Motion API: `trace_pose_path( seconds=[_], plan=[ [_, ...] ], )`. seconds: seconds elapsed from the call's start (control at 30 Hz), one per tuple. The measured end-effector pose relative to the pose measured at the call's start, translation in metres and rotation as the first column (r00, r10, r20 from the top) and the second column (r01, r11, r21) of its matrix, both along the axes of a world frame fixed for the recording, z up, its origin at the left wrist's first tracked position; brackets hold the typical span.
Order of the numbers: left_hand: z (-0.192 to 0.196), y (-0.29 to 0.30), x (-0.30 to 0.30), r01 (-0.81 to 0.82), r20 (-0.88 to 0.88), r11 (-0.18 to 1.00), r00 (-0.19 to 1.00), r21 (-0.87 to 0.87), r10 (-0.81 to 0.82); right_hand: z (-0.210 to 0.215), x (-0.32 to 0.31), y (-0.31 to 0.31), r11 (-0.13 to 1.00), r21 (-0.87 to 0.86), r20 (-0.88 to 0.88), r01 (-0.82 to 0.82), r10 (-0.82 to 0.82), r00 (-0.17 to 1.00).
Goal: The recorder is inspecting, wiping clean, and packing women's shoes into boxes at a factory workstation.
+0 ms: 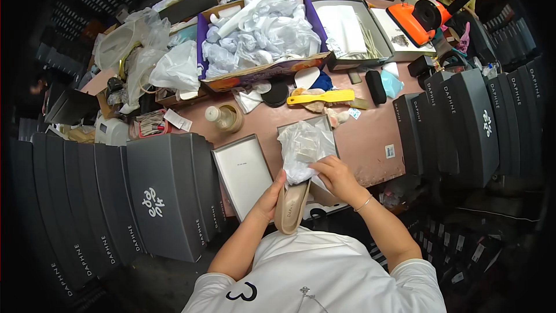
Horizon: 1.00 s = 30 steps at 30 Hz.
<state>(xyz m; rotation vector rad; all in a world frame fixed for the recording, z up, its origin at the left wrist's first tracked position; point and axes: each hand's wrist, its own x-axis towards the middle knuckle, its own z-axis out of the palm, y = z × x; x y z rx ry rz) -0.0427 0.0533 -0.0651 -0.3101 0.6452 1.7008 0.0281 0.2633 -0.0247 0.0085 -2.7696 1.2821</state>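
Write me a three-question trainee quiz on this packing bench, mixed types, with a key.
1. Multiple choice: What is the left hand holding?
A) a black shoebox
B) a beige slide sandal
C) a capped bottle

2. True or false: The purple box is filled with neatly stacked shoes.

3. Fill in the blank: The right hand has a thin ____ around its wrist.

Key:
1. B
2. False; crumpled whitish wrapping fills it.
3. bracelet
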Motion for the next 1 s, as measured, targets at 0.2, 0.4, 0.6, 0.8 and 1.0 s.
trace_pose_path(
  seconds=[0.2,0.4,0.6,0.8,1.0],
  plan=[
    [-0.009,-0.025,0.009,-0.028,0.029,0.999,0.999,-0.015,0.028,0.031,-0.037,0.027,0.767,-0.406,0.107,0.497,-0.500,0.859],
    [0.008,-0.039,0.003,-0.122,-0.032,0.993,0.992,0.008,0.122,-0.099,0.003,0.005,0.840,0.417,0.480,-0.348,0.121,0.869],
    [0.007,-0.054,0.007,-0.237,-0.183,0.969,0.958,-0.064,0.223,0.042,-0.019,-0.035,0.947,0.294,0.458,-0.132,-0.018,0.889],
    [0.037,-0.032,0.035,-0.205,-0.214,0.975,0.959,-0.082,0.184,0.014,-0.027,-0.064,0.571,-0.766,0.354,0.295,-0.008,0.935],
    [0.030,-0.052,0.067,-0.188,-0.610,0.941,0.792,-0.282,-0.024,0.004,-0.008,-0.062,0.328,-0.834,0.464,0.444,-0.020,0.886]
  ],
)
